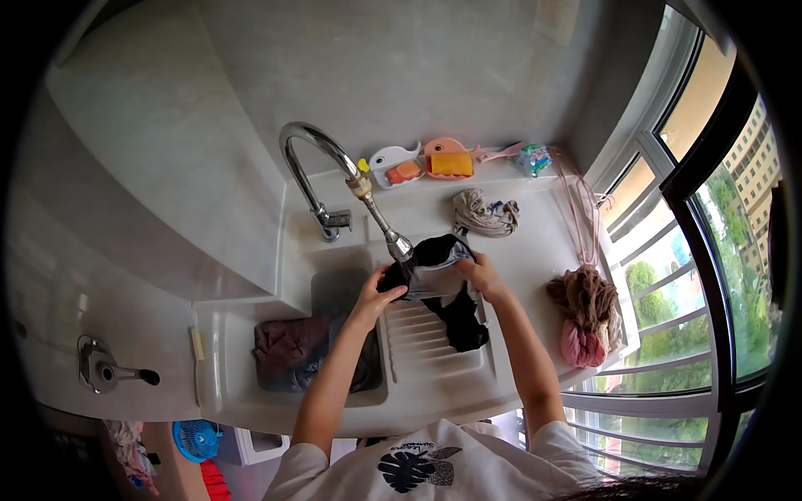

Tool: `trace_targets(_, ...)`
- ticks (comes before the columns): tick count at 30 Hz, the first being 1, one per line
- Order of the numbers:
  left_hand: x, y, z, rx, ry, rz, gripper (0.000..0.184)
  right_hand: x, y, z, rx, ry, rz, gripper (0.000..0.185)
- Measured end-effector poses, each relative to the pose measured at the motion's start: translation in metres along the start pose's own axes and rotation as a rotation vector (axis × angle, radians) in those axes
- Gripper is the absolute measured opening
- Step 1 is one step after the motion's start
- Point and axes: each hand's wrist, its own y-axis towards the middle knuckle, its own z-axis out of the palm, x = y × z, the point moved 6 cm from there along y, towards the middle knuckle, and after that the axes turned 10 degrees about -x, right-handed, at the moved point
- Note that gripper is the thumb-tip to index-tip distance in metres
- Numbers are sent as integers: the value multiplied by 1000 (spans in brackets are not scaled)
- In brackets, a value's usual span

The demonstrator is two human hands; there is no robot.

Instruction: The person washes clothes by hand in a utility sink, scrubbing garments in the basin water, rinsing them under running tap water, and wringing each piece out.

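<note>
A wet black garment with a light grey inside [464, 321] is stretched between my two hands, over the ribbed washboard [422, 342] of the sink. My left hand [376, 297] is closed on its left edge, just below the faucet's spray head [399, 245]. Water appears to run from the faucet onto the cloth. On the other side, my right hand [482, 276] grips the upper right edge. The garment's lower black part hangs down onto the ribs. Left of the washboard, the basin [383, 392] holds dark wet clothes [288, 344] in water.
A twisted beige cloth [486, 214] lies behind my right hand. Brown and pink clothes [585, 313] are heaped at right, near pink hangers [585, 221]. Soap dishes [451, 159] line the back ledge. A brush [197, 344] rests at the left rim.
</note>
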Motion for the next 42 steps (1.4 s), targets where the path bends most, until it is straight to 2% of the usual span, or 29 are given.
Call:
trace_targets(2, -17, 8, -11, -10, 56, 195, 35, 15, -3, -26, -210, 223, -319, 52)
trace_targets(4, -24, 23, -25, -99, 277, 470, 32, 33, -24, -35, -176, 108, -399, 59)
trace_targets(6, -30, 30, -35, -284, 402, 592, 32, 47, -46, -38, -140, -7, -478, 67)
trace_targets(8, -4, 46, -47, -514, 445, 582, 38, 38, -68, -20, -41, -536, -510, 80)
trace_targets(9, 6, 46, -47, -511, 444, 580, 38, 25, -70, -13, 2, -656, -541, 80)
trace_targets(10, 22, 49, -51, -499, 473, 424, 43, 16, -76, -8, 33, -790, -508, 73)
trace_targets(12, 66, 68, -64, -406, 457, 173, 55, -3, -69, -3, 21, -764, -553, 59)
trace_targets(13, 66, 70, -64, -448, 436, 158, 55, 7, -69, -6, -58, -669, -590, 44)
trace_targets(15, 63, 72, -59, -491, 418, 137, 55, 20, -53, -5, -180, -665, -628, 41)
trace_targets(17, 35, 63, -47, -664, 792, 245, 52, 50, -45, -2, -451, -723, -798, 33)
trace_targets(18, 28, 59, -44, -672, 790, 249, 52, 60, -32, 6, -451, -721, -806, 33)
trace_targets(20, 18, 58, -26, -541, 811, 326, 44, 52, 11, 34, -189, -732, -609, 32)
trace_targets(21, 17, 58, -17, -461, 605, 366, 36, 49, 21, 46, -193, -731, -608, 32)
trace_targets(22, 16, 57, -10, -462, 606, 368, 36, 46, 33, 57, -225, -723, -626, 32)
trace_targets(24, 1, 50, 11, -282, 366, 465, 30, 33, 56, 71, -256, -713, -647, 32)
trace_targets(26, -2, 45, 7, -268, 202, 351, 28, 14, 74, 89, 7, -456, -610, 33)
trace_targets(27, 0, 44, -2, -294, -177, 297, 30, 18, 61, 84, 128, -247, -510, 32)
trace_targets(28, 4, 43, -8, -314, -558, 237, 32, 18, 59, 81, 130, -249, -513, 32)
trace_targets(29, 7, 40, -9, -316, -559, 237, 32, 16, 53, 82, 244, 31, -431, 34)
trace_targets(30, 17, 38, -3, -258, -531, 97, 34, 12, 51, 82, 352, 310, -343, 38)
trace_targets(32, 39, 34, 15, -137, -468, -186, 44, 5, 58, 81, 293, 390, -303, 39)
trace_targets(34, 27, 33, 37, -61, -583, -142, 50, 23, 50, 55, -360, 21, -496, 42)
trace_targets(36, 26, 39, 53, -4, -804, -332, 47, 50, 17, 68, -393, 4, -652, 46)
trace_targets(37, 68, 78, 41, 144, -853, -262, 46, 60, -4, 83, -376, -105, -723, 42)
trace_targets(38, 81, 89, 32, 247, -653, 90, 41, 68, -24, 98, -354, -212, -791, 39)
trace_targets(39, 78, 85, 40, 406, -873, -49, 40, 79, -43, 106, -358, -350, -823, 37)
trace_targets(40, 63, 73, 45, 198, -901, -121, 40, 87, -54, 112, -363, -490, -854, 36)
trace_targets(41, 46, 57, 49, -13, -916, -184, 41, 80, -43, 115, -585, -501, -1055, 34)
trace_targets(42, 61, 71, 50, 151, -969, -96, 41, 82, -30, 102, -554, -436, -962, 33)
